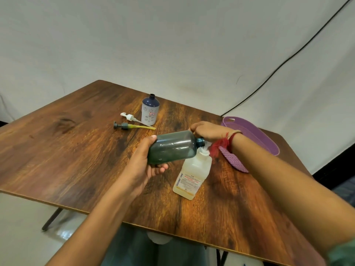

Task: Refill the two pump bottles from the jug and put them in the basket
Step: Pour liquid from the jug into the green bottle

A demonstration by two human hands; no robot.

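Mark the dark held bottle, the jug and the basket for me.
dark bottle [172, 148]: head view, middle of its body.
jug [189, 179]: head view, on its label.
basket [257, 135]: head view, bare inner wall.

One wide-angle view, worn on the person's head, looks forward and down from the near edge of the wooden surface [76, 150], close above the left hand [143, 164] and right hand [208, 131] at mid-frame, the far corner and pale backdrop [134, 45] filling the top

table [76, 150] with jug [192, 175], blue bottle [150, 110], basket [249, 129]
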